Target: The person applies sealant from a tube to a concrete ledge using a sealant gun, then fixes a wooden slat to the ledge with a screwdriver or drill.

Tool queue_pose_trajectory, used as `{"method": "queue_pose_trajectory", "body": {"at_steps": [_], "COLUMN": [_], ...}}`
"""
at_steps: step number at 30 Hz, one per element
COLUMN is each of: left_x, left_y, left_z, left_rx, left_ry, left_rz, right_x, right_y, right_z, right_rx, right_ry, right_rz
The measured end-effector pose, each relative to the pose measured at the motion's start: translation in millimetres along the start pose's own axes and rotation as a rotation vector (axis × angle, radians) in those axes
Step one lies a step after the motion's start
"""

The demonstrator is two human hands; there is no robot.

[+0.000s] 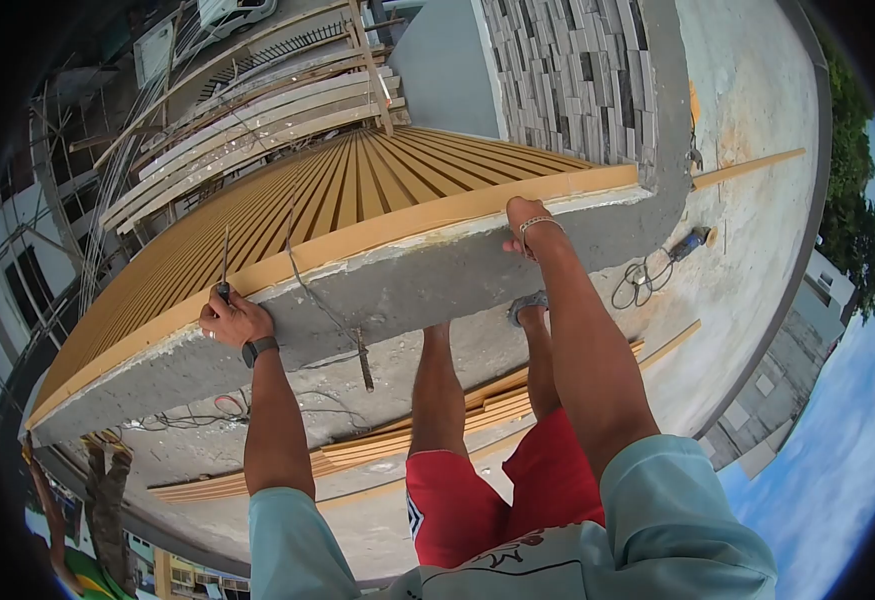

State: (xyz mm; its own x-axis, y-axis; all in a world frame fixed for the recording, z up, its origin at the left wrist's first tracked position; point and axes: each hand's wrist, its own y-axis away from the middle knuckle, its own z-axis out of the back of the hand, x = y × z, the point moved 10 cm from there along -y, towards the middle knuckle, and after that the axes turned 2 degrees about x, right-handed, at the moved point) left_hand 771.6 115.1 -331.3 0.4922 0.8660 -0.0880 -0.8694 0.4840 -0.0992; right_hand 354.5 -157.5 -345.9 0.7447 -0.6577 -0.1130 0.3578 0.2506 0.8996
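My left hand (237, 322), with a dark watch at the wrist, is closed around the black handle of a screwdriver (224, 287). Its thin shaft points up past the yellow-brown trim board (377, 222) that caps the ledge. Farther right, my right hand (529, 222), wearing a bracelet, has its fingers curled at the trim's near edge; what they grip, if anything, is hidden. Ribbed slat panels (327, 190) of the same colour spread out beyond the trim. Rough white filler runs along the joint between the trim and the grey concrete ledge (407, 262).
A cable (309, 290) hangs over the ledge. Long slats (357, 455) lie on the floor behind my legs, near tangled cords. A blue power tool (692, 242) rests at the right. Another person (97, 570) is at the lower left. Wooden scaffolding (257, 120) stands beyond the panels.
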Motion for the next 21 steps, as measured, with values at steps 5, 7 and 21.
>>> {"method": "queue_pose_trajectory", "body": {"at_steps": [5, 7, 21], "left_x": [3.1, 2.4, 3.3], "left_y": [0.9, 1.8, 1.8], "left_z": [-1.9, -1.8, -1.5], "left_rx": [0.054, 0.031, 0.045], "left_ry": [0.063, 0.057, 0.094], "left_rz": [0.057, 0.026, 0.035], "right_x": [-7.8, -7.8, 6.7], "right_y": [-0.5, -3.8, 4.9], "right_z": [4.3, 4.8, -17.3], "right_rx": [0.039, 0.058, 0.065], "right_ry": [-0.114, -0.121, -0.267], "right_rz": [-0.112, -0.129, -0.117]}}
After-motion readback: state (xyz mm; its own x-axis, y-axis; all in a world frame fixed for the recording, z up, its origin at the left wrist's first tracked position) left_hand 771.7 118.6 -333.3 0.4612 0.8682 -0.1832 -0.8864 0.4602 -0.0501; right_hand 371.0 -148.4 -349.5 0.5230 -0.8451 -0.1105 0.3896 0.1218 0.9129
